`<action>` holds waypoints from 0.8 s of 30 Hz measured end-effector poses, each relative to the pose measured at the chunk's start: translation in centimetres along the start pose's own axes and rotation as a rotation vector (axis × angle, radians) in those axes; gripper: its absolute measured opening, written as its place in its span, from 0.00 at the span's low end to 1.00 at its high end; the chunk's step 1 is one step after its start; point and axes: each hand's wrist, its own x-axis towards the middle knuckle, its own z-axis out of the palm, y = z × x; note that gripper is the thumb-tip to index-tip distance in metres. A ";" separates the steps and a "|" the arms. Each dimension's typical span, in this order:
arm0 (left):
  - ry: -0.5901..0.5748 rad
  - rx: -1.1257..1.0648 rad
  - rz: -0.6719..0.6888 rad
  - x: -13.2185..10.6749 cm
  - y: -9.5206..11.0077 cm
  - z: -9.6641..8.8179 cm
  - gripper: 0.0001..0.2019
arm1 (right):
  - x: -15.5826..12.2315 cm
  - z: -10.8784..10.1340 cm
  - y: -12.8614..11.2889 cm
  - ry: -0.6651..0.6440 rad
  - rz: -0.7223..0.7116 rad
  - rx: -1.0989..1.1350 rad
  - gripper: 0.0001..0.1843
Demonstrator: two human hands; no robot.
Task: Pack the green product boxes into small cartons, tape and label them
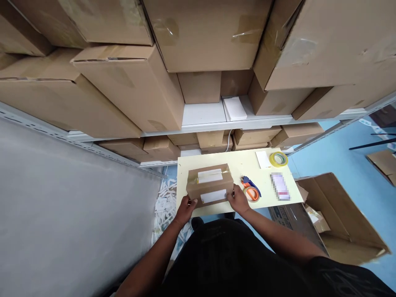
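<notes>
Between my two hands is a small cardboard box (193, 189), with tape along its top and white labels on its top and front faces. My left hand (185, 209) grips its lower left corner, thumb on the front. At the right end, my right hand (238, 200) holds the box with its thumb against the front and its fingers around the side. The box is over the pale yellow table (216, 157); whether its underside touches the table I cannot tell. Just right of my right hand lies an orange and blue tape dispenser (252, 190).
A yellow tape roll (279, 159), white paper (262, 159) and a blurred-out flat item (280, 186) lie on the table's right. Large cartons fill the shelf (204, 119) ahead. A big open carton (343, 206) stands right, a grey wall (77, 206) left. Paper scraps (165, 204) litter the floor.
</notes>
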 end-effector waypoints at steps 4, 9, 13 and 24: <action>0.035 0.097 0.051 1.3 3.1 0.1 0.28 | 3.1 -3.7 -1.8 0.001 0.093 -0.072 0.18; 0.017 0.161 -0.037 4.1 5.0 1.2 0.28 | 6.6 -4.4 -1.7 -0.167 0.236 -0.046 0.21; 0.023 0.177 -0.036 4.3 5.0 0.8 0.26 | 5.2 -5.3 2.9 -0.065 0.217 0.021 0.20; 0.004 0.220 0.230 -0.5 10.1 -0.4 0.17 | 3.4 -5.7 13.0 -0.216 0.432 -0.258 0.20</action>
